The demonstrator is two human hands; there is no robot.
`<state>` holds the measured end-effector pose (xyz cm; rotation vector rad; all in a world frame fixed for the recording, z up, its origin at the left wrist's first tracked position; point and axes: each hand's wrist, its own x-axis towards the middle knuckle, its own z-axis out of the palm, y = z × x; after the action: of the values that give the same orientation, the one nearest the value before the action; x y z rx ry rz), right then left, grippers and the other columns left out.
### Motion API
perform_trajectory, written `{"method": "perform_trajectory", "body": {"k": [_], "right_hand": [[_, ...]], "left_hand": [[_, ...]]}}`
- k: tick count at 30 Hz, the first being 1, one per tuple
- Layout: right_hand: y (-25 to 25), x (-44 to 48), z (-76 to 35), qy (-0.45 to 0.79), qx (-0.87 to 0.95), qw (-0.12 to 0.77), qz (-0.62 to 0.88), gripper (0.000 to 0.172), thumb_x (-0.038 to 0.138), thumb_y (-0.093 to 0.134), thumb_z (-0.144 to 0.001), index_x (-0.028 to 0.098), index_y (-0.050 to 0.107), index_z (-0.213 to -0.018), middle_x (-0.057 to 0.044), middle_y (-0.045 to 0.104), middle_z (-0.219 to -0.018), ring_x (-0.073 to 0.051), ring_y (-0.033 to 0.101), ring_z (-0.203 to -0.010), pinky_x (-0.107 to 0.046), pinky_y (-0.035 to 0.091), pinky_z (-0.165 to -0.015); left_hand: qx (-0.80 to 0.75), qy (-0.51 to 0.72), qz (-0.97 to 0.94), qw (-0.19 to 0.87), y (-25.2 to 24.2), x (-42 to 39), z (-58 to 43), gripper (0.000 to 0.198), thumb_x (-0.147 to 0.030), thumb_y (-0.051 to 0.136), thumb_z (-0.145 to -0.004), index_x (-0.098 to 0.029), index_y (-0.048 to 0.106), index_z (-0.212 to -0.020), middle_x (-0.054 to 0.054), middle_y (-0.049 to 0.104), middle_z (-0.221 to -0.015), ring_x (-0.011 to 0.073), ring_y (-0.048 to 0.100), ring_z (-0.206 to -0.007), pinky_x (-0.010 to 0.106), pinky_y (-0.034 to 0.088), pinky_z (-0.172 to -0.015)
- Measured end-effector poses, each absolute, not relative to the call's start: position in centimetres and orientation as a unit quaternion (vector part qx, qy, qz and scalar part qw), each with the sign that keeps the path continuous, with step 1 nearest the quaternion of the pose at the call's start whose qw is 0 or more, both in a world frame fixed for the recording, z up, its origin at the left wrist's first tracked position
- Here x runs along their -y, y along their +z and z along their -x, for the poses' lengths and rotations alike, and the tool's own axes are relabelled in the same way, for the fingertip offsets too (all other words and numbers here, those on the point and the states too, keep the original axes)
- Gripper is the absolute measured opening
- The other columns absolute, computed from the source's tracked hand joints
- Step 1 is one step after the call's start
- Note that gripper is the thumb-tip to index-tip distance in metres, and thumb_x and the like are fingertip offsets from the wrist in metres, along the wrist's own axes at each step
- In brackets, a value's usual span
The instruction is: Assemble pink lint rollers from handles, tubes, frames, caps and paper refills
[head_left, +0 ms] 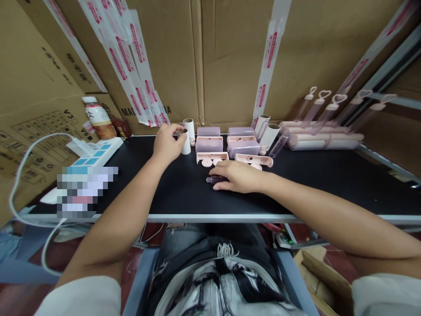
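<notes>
My left hand (167, 142) reaches to the back of the black table (177, 193) and pinches the top of an upright white paper roll (186, 145); a second white roll (189, 127) stands just behind it. My right hand (238, 176) lies palm down on the table, its fingers closed over a small purple translucent tube (214, 179) that lies flat. Just beyond that hand lie pink plastic handle parts (212, 156) and small pink discs (207, 163).
Pink and purple cases (209, 143) sit in a row at the back, with two more white rolls (269, 136) and pink rollers with heart-shaped handles (324, 140) to the right. A power strip (95, 154), white cable and a bottle (98, 117) are at left. Cardboard boxes form the back wall.
</notes>
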<state>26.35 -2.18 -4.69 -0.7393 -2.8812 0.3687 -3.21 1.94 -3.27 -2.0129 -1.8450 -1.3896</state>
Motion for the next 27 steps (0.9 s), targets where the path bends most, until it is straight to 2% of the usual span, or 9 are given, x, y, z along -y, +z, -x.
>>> {"method": "perform_trajectory", "body": {"k": [3, 5, 7, 9, 14, 17, 21, 24, 27], "right_hand": [[-5.0, 1.8, -26.9, 0.114, 0.962, 0.111, 0.222, 0.045, 0.041, 0.081, -0.106, 0.012, 0.08, -0.14, -0.022, 0.081, -0.133, -0.04, 0.078, -0.125, -0.051, 0.061, -0.107], [-5.3, 1.5, -27.2, 0.109, 0.96, 0.152, 0.207, 0.044, 0.044, 0.079, -0.106, 0.013, 0.08, -0.138, -0.022, 0.082, -0.131, -0.04, 0.079, -0.124, -0.053, 0.061, -0.108], [-5.5, 1.1, -27.4, 0.109, 0.952, 0.209, 0.197, 0.042, 0.046, 0.076, -0.108, 0.015, 0.081, -0.135, -0.021, 0.083, -0.129, -0.039, 0.079, -0.119, -0.053, 0.062, -0.105], [-5.6, 0.9, -27.6, 0.114, 0.935, 0.27, 0.199, 0.04, 0.047, 0.073, -0.109, 0.016, 0.082, -0.132, -0.018, 0.085, -0.119, -0.035, 0.08, -0.107, -0.049, 0.063, -0.096], [-5.7, 0.1, -27.6, 0.134, 0.867, 0.419, 0.236, 0.029, 0.044, 0.07, -0.107, 0.019, 0.084, -0.111, -0.008, 0.083, -0.095, -0.023, 0.073, -0.079, -0.039, 0.059, -0.077], [-6.1, -0.8, -27.7, 0.141, 0.82, 0.489, 0.262, 0.033, 0.047, 0.073, -0.104, 0.021, 0.081, -0.122, -0.009, 0.083, -0.105, -0.024, 0.073, -0.086, -0.04, 0.061, -0.078], [-6.9, -1.7, -27.5, 0.184, 0.79, 0.527, 0.252, 0.075, 0.073, 0.082, -0.094, 0.028, 0.064, -0.152, -0.014, 0.073, -0.147, -0.031, 0.074, -0.116, -0.048, 0.067, -0.092], [-7.2, -2.0, -27.4, 0.225, 0.788, 0.528, 0.224, 0.076, 0.081, 0.079, -0.094, 0.03, 0.062, -0.148, -0.012, 0.075, -0.139, -0.032, 0.074, -0.117, -0.052, 0.067, -0.098], [-6.8, -2.2, -27.9, 0.234, 0.77, 0.549, 0.227, 0.072, 0.083, 0.078, -0.095, 0.03, 0.061, -0.14, -0.009, 0.077, -0.122, -0.031, 0.075, -0.111, -0.053, 0.066, -0.098]], "left_hand": [[0.626, -0.415, 0.658, 0.053, -3.6, -2.0, 3.0, 0.031, -0.027, 0.082, -0.09, -0.019, 0.087, -0.119, 0.014, 0.065, -0.128, 0.0267, 0.07, -0.11, 0.042, 0.058, -0.106], [0.63, -0.4, 0.664, 0.049, -3.7, -1.9, 2.9, 0.031, -0.024, 0.083, -0.09, -0.018, 0.086, -0.121, 0.016, 0.064, -0.134, 0.0297, 0.07, -0.122, 0.044, 0.057, -0.114], [0.635, -0.384, 0.669, 0.045, -3.7, -1.9, 2.8, 0.028, -0.022, 0.082, -0.092, -0.019, 0.084, -0.12, 0.016, 0.067, -0.133, 0.0315, 0.071, -0.124, 0.046, 0.057, -0.116], [0.643, -0.363, 0.672, 0.048, -3.7, -1.9, 2.9, 0.021, -0.02, 0.079, -0.094, -0.021, 0.08, -0.115, 0.014, 0.072, -0.125, 0.0319, 0.073, -0.116, 0.049, 0.059, -0.111], [0.629, -0.386, 0.672, 0.065, -2.9, -2.2, 4.0, 0.009, -0.018, 0.078, -0.093, -0.022, 0.072, -0.098, 0.009, 0.076, -0.107, 0.0301, 0.074, -0.105, 0.049, 0.06, -0.106], [0.543, -0.489, 0.681, 0.044, -2.5, -2.3, 3.7, 0.017, -0.028, 0.084, -0.095, -0.022, 0.07, -0.101, 0.008, 0.075, -0.112, 0.0258, 0.074, -0.102, 0.044, 0.061, -0.102], [0.36, -0.591, 0.718, -0.072, -3.3, -1.4, 0.6, 0.04, -0.062, 0.08, -0.102, -0.025, 0.066, -0.104, 0.006, 0.077, -0.119, 0.0241, 0.077, -0.108, 0.042, 0.063, -0.098], [0.313, -0.575, 0.742, -0.145, -4.5, -0.4, -1.8, 0.046, -0.071, 0.077, -0.102, -0.027, 0.064, -0.109, 0.007, 0.078, -0.124, 0.0244, 0.078, -0.114, 0.043, 0.063, -0.101], [0.392, -0.508, 0.756, -0.128, -4.9, 0.2, -2.4, 0.048, -0.062, 0.078, -0.102, -0.031, 0.061, -0.135, 0.007, 0.077, -0.13, 0.0252, 0.076, -0.119, 0.044, 0.06, -0.106]]}}
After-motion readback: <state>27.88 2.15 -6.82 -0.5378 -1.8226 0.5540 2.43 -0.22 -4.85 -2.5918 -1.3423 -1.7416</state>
